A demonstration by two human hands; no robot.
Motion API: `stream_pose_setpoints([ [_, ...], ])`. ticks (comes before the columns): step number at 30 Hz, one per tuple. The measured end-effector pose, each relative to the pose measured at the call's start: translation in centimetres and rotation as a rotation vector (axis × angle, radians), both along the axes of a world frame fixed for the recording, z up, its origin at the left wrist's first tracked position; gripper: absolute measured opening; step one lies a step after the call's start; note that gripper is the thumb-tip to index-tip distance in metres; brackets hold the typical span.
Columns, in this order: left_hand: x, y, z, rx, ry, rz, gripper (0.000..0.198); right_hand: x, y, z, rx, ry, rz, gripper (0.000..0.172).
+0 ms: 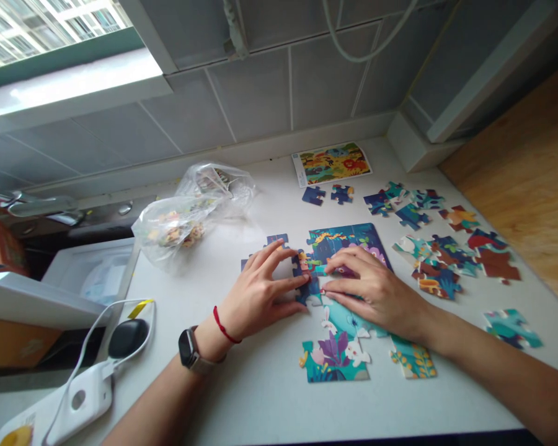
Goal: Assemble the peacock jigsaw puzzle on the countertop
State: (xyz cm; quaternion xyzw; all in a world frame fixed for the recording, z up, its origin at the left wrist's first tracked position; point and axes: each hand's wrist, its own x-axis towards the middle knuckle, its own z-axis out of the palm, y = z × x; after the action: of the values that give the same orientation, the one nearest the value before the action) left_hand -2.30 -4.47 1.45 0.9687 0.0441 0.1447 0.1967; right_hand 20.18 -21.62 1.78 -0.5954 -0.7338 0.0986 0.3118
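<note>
My left hand (258, 294) lies on the white counter, its fingertips on a dark blue jigsaw piece (307, 286) at the left edge of a partly assembled jigsaw (348, 243). My right hand (372, 294) rests over the jigsaw, its fingertips close to the same piece, and partly hides the picture. A lower jigsaw section (335, 362) with white rabbits and purple flowers lies below my hands. Loose pieces (451, 263) lie in clusters to the right, and two dark blue pieces (328, 195) lie further back. A printed picture card (331, 164) stands out near the wall.
Two clear plastic bags (174, 229) holding pieces lie back left. A white charger (81, 396) with its cable and a black oval object (128, 337) sit at the near left. A tiled wall (255, 87) backs the counter, and a wooden surface (525, 179) lies right.
</note>
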Motion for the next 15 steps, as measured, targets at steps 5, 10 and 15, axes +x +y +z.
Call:
stream_pose_setpoints([
  [5, 0.0, -0.1, 0.0, -0.012, 0.018, 0.015, 0.048, 0.0, -0.1, 0.2, 0.014, 0.001, -0.008, 0.015],
  [10, 0.0, -0.1, 0.0, -0.034, 0.049, 0.005, 0.048, 1.0, 0.0, 1.4, 0.024, 0.05, -0.072, 0.015],
  [15, 0.0, -0.1, -0.1, -0.027, 0.032, -0.001, 0.047, 4.2, -0.2, 3.3, 0.106, 0.021, -0.313, 0.013],
])
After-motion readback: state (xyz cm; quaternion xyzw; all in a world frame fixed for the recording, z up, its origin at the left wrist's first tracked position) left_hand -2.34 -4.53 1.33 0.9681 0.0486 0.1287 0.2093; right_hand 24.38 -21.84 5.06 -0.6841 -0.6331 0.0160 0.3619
